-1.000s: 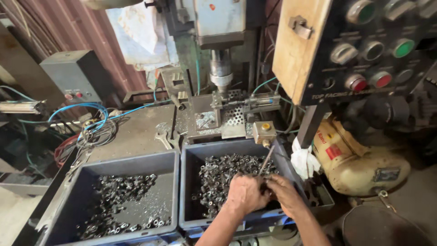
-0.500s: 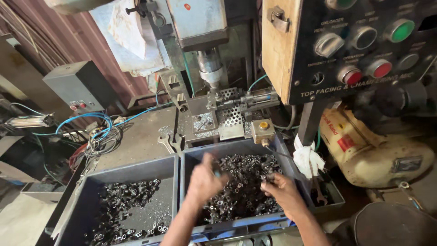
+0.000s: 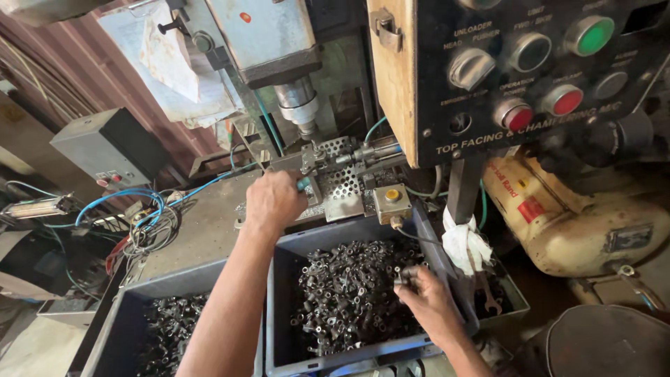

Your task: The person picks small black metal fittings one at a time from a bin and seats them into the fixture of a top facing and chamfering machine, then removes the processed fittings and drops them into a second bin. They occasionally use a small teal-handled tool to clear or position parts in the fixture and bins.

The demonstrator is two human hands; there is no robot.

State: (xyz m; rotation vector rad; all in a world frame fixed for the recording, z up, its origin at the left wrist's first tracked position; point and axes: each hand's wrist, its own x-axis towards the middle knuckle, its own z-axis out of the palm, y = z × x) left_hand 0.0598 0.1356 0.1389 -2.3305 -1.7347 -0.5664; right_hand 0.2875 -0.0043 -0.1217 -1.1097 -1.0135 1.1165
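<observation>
My left hand [image 3: 273,202] reaches up to the machine's clamp fixture [image 3: 328,174] under the drill spindle [image 3: 300,105], its fingers closed at the fixture's left side; whether it grips a small part there is hidden. My right hand [image 3: 427,297] rests in the right grey bin [image 3: 279,307], fingers pinched on a small dark metal piece [image 3: 403,276] above the heap of dark metal parts [image 3: 349,293].
A second grey bin [image 3: 118,321] of similar parts stands at the left. A control panel [image 3: 530,77] with coloured buttons hangs at the upper right. A white rag [image 3: 464,244], a yellow motor housing [image 3: 579,223], blue cables [image 3: 132,209] and a grey box [image 3: 108,146] surround the machine.
My left hand has risen out of the right bin and moved up to the clamp fixture. My right hand stays in the bin, now holding a small piece.
</observation>
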